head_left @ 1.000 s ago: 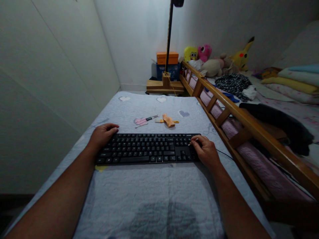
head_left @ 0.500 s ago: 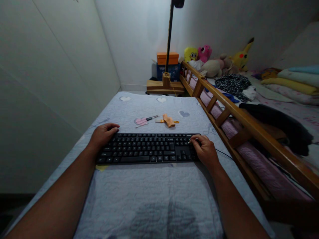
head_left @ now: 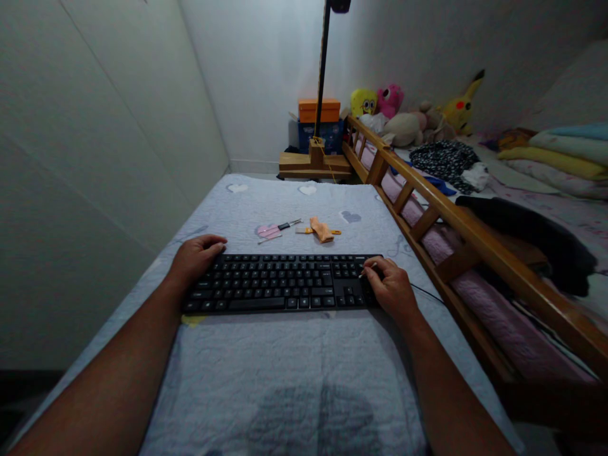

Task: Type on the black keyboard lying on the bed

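Note:
A black computer keyboard point(head_left: 275, 282) lies flat across the bed-like surface in front of me. My left hand point(head_left: 196, 256) grips its upper left corner, the fingers along the far edge and the thumb near the top keys. Over the number pad at the other end, my right hand point(head_left: 390, 284) pinches a thin cotton swab point(head_left: 363, 275), its white tip low beside the keys. Beyond the keyboard lie another cotton swab point(head_left: 270, 239), a slim tool with a dark grip and metal tip point(head_left: 285, 226), and an orange cloth point(head_left: 322, 230) across a yellow-handled brush point(head_left: 336, 232).
A pale blue quilted cover point(head_left: 285, 373) lies beneath everything. The keyboard cable point(head_left: 427, 292) runs right toward a wooden bed rail point(head_left: 427, 196). Plush toys point(head_left: 403, 126) and folded bedding point(head_left: 560, 155) lie beyond it. A wooden stand point(head_left: 316, 166) with a black pole is behind.
The swab in my right hand has shifted slightly down and toward me over the number pad. My left hand stays on the keyboard corner.

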A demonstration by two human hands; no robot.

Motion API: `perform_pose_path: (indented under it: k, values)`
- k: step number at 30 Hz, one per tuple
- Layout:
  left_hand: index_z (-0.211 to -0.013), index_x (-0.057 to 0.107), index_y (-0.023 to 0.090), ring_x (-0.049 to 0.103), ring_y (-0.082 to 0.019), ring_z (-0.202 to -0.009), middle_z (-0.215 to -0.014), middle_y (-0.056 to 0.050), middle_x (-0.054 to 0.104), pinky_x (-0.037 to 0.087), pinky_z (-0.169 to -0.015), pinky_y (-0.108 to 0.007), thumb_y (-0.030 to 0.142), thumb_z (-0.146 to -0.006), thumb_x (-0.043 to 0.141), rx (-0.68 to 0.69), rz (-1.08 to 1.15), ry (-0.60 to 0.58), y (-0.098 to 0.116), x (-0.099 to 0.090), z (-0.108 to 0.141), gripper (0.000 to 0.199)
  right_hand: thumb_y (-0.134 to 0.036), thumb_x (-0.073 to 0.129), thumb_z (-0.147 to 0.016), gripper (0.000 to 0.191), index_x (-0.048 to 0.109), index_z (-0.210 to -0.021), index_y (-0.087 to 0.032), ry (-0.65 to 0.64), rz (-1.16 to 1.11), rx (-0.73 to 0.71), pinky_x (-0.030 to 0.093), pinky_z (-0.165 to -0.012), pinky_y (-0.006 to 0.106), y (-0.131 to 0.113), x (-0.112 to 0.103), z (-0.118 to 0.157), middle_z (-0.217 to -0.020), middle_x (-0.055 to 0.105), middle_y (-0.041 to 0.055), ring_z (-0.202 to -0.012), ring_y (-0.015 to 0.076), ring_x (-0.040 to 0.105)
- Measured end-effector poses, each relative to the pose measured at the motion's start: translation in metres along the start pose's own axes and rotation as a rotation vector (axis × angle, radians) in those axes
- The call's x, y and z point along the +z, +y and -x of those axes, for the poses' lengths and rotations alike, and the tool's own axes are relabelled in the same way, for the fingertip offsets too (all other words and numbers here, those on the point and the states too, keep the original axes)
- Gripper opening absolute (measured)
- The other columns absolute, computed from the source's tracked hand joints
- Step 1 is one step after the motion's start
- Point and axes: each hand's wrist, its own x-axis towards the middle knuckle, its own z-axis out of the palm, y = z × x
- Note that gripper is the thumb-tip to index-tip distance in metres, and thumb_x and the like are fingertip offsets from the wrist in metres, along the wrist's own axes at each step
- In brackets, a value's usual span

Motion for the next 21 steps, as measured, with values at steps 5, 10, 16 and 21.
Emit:
perform_pose_path:
  k: [5,10,16,21]
  values:
    - [-0.088,0.08,0.022,0.071,-0.029,-0.09,-0.091,-0.006,0.08,0.057,-0.09,-0.038,0.046,-0.067,0.065,-0.01,-0.021,0.007,0.0004,-0.0005,0.0004,0.035,-0.031,0.056,-0.09,0.015,0.069,-0.087,-0.025,0.016,-0.003,0.005,0.049,-0.08,0.037,-0.0003,0.0003,-0.0006,-0.084,0.071,0.0058,-0.084,0.0251,0.067]
    - [-0.089,0.08,0.023,0.071,-0.029,-0.09,-0.092,-0.005,0.08,0.056,-0.093,-0.039,0.047,-0.067,0.063,0.005,-0.033,0.004,-0.0013,-0.0005,-0.0005,0.037,-0.033,0.057,-0.09,0.016,0.071,-0.086,-0.025,0.034,-0.019,0.005,0.05,-0.08,0.037,-0.0006,0.0013,-0.0012,-0.085,0.072,0.0062,-0.086,0.026,0.067]
    - [-0.089,0.08,0.022,0.072,-0.029,-0.092,-0.095,-0.006,0.081,0.056,-0.093,-0.038,0.047,-0.067,0.063,0.004,-0.007,0.001,-0.0002,-0.0002,-0.0001,0.037,-0.033,0.056,-0.091,0.017,0.071,-0.087,-0.025,0.044,-0.014,0.002,0.049,-0.082,0.038,0.0007,0.0029,-0.0019,-0.086,0.072,0.0064,-0.087,0.0263,0.067]
    - [-0.089,0.08,0.023,0.071,-0.029,-0.089,-0.091,-0.005,0.08,0.057,-0.088,-0.038,0.048,-0.066,0.064,0.004,-0.024,0.003,-0.0018,0.0001,-0.0003,0.037,-0.031,0.056,-0.091,0.016,0.07,-0.086,-0.025,0.031,-0.004,-0.004,0.049,-0.082,0.037,0.0028,0.0021,-0.0023,-0.085,0.071,0.0053,-0.087,0.0255,0.067]
